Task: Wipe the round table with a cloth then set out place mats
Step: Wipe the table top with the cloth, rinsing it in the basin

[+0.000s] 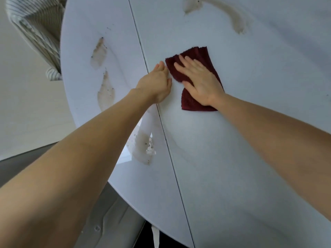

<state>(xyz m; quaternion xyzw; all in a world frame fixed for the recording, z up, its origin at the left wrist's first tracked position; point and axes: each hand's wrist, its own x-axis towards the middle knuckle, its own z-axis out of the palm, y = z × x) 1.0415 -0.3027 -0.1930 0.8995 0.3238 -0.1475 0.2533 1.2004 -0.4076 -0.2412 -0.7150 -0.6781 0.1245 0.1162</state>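
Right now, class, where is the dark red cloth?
In the head view, the cloth lies flat on the white table, pressed under the right hand, just right of the table's seam and the left hand.

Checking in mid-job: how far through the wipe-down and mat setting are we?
Early. Done: nothing shows for certain. In hand: right hand presses the dark red cloth flat; left hand rests beside it. Left: brown smears still mark the table, and no place mats are in view.
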